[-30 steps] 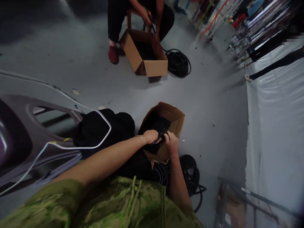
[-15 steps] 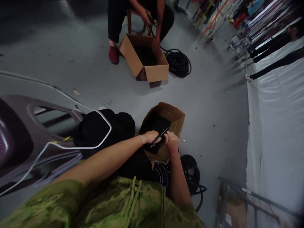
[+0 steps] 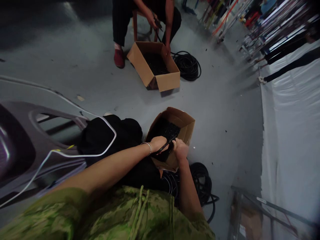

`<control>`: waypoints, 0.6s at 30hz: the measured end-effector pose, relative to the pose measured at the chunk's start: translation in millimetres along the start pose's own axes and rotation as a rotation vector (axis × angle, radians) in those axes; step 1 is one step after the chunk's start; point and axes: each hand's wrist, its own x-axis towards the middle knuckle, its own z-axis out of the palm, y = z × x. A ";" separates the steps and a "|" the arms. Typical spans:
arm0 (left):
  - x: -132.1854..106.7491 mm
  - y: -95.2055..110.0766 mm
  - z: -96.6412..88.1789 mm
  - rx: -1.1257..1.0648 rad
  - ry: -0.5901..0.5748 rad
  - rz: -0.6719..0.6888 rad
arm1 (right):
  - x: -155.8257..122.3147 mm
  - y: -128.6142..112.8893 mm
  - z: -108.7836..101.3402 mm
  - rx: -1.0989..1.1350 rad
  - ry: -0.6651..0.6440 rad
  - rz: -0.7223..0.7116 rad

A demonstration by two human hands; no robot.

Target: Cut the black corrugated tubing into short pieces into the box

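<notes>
In the head view my left hand [image 3: 158,144], with a bracelet at the wrist, is closed around the dark handles of a pair of scissors [image 3: 171,140]. The blades point up and right toward my right hand [image 3: 180,149], whose fingers pinch the end of a black hose [image 3: 174,141] close to the blades. Both hands are over an open cardboard box [image 3: 187,130]. Small black pieces [image 3: 166,128] lie inside it. A coil of black hose [image 3: 201,181] rests on the floor beside my right forearm. The hose between coil and hand is mostly hidden.
Across from me a seated person [image 3: 152,20] works with a tool over another cardboard box [image 3: 170,81], beside a black hose coil [image 3: 187,65]. At my left stand a grey plastic chair [image 3: 17,110] and a white tube [image 3: 82,155]. A metal frame [image 3: 265,206] is at lower right.
The scissors' handles in my left hand have spread apart a little. My right hand stays nearly in place. The other person's box has shifted slightly toward me.
</notes>
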 end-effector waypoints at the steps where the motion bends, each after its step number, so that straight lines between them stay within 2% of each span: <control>1: 0.0 0.2 0.5 0.064 0.045 0.017 | -0.1 -0.2 1.3 0.019 0.004 0.006; 5: -3.5 3.4 1.8 0.257 0.209 0.055 | -1.3 0.2 5.8 0.139 0.041 0.052; 12: -6.2 6.2 -1.0 0.307 0.118 0.043 | -6.7 0.7 2.1 0.272 0.025 0.061; 18: -4.8 5.5 0.4 0.281 0.103 0.056 | -8.4 -3.4 -5.9 0.142 0.004 0.015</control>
